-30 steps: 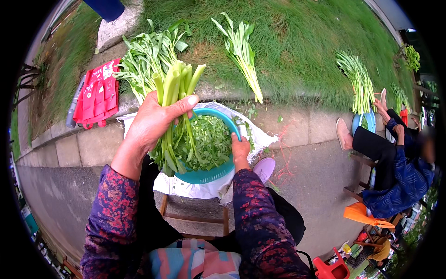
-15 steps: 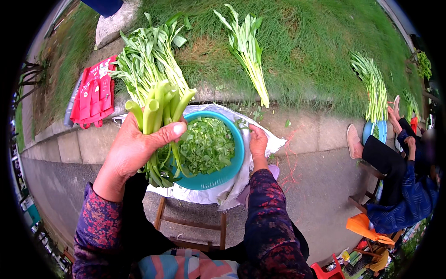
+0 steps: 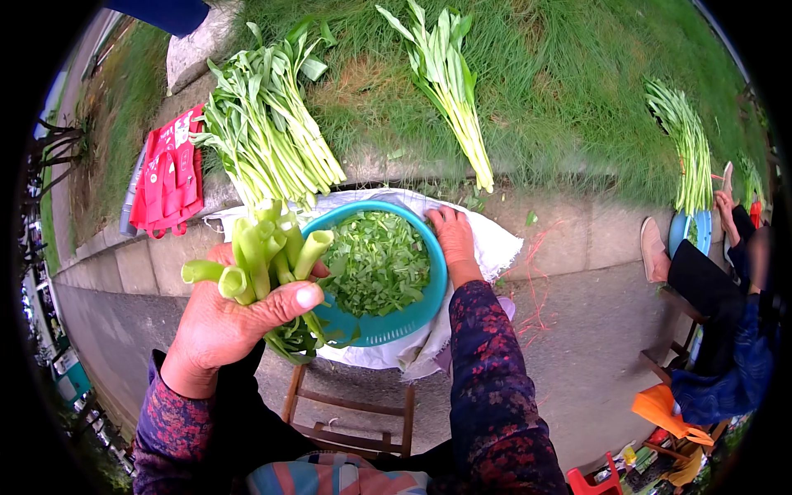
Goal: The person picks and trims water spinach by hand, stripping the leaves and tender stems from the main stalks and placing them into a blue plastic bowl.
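Observation:
My left hand [image 3: 227, 326] is wrapped round a bunch of leafy greens [image 3: 260, 247], its thick, hollow-looking stems pointing up and away and its leaves hanging below the fist. To its right stands a teal plastic basin [image 3: 384, 334] holding chopped greens [image 3: 379, 264], with the bunch's leaves overlapping its near left rim. At the basin's far right rim is my right hand [image 3: 454, 243], palm down, its fingers bent and close together. Whatever lies under those fingers is hidden. Beneath the basin spreads a white sheet [image 3: 491, 239].
Long greens [image 3: 268, 124] lie beyond the basin, with another bunch [image 3: 450, 91] on the grass. Left of them is a red bag [image 3: 171, 173]. A wooden stool [image 3: 355, 400] stands near my legs. At right, a person [image 3: 718, 355] sits by a blue basin [image 3: 691, 231]. Red string [image 3: 536, 285] lies on the pavement.
My left hand has lowered the bunch slightly toward me, and its stems tip more my way. My right hand has moved onto the basin's rim, covering the leaf scraps there. The view has shifted a little.

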